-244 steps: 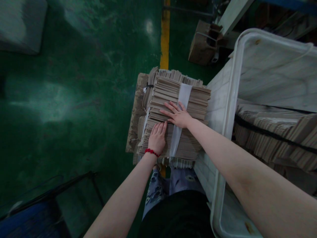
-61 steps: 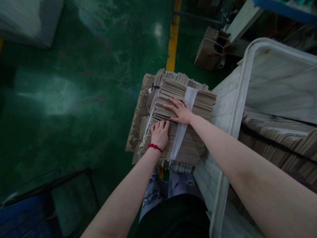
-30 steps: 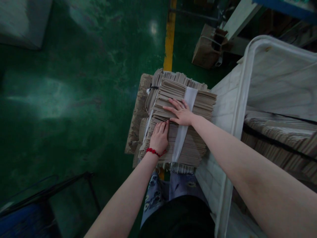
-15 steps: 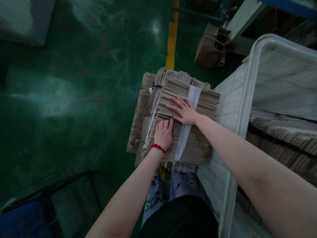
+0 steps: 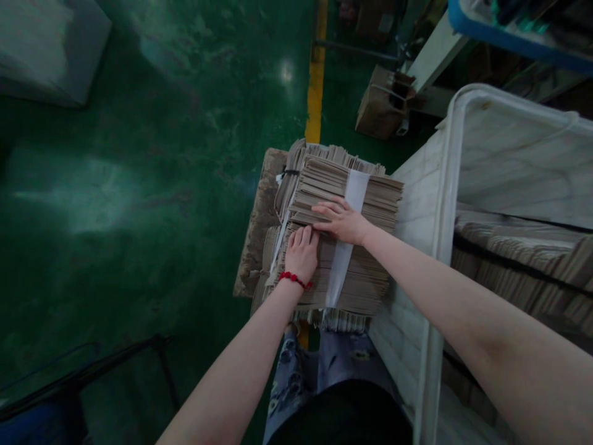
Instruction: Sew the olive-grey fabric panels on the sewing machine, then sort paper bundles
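Observation:
A bundle of thin brown cardboard pieces (image 5: 356, 272), edges up, sits in front of my legs with a white band (image 5: 356, 191) across it. My left hand (image 5: 302, 252), with a red bracelet (image 5: 294, 279) at its wrist, lies on top with fingers stretched forward. Just right of it, my right hand (image 5: 341, 222) rests palm down on the cardboard edges and the band, fingers extended. The fingertips of both hands are close together. Neither hand is wrapped round anything. Beneath and behind are more cardboard bundles, one tied with a black strap (image 5: 291, 172).
A worn board (image 5: 254, 241) sticks out left under the bundles. At right stands a big white plastic bin (image 5: 445, 204) holding strapped cardboard stacks (image 5: 523, 247). A brown carton (image 5: 382, 105) sits on the green floor near a yellow line (image 5: 315, 93). A dark metal frame (image 5: 162, 364) stands lower left.
My right hand has slid back toward my left hand, its spread fingers coming closer together. My left hand stays on the cardboard. The whole view has shifted slightly.

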`<state>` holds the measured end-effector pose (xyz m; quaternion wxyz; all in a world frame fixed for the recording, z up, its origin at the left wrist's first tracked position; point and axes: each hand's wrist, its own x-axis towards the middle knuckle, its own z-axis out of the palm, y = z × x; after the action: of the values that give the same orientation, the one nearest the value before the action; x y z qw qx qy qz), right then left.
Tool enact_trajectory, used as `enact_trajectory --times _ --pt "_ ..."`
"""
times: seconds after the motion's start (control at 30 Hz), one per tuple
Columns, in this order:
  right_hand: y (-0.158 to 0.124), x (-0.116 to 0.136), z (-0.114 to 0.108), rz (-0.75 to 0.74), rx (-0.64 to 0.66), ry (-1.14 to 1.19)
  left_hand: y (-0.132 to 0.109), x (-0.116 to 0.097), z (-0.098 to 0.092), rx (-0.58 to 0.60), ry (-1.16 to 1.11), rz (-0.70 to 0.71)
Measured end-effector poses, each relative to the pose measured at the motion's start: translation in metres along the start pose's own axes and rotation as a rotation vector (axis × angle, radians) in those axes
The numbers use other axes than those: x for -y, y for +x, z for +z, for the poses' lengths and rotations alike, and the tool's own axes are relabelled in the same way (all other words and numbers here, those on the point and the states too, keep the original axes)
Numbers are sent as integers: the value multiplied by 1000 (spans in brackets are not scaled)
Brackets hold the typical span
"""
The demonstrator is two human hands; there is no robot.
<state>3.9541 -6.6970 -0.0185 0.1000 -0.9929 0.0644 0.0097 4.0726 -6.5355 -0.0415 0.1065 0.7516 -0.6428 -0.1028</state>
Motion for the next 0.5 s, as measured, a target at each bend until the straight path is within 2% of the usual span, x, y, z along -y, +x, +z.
enact_trajectory --times 0.23,0.37,0.5 --pt "6 -22 -6 2 48 20 0 5 3 12 -35 35" --pt "8 -18 -4 -1 49 37 1 5 3 14 -30 16" --pt "17 -8 -3 -99 21 -13 2 8 4 1 -25 -9"
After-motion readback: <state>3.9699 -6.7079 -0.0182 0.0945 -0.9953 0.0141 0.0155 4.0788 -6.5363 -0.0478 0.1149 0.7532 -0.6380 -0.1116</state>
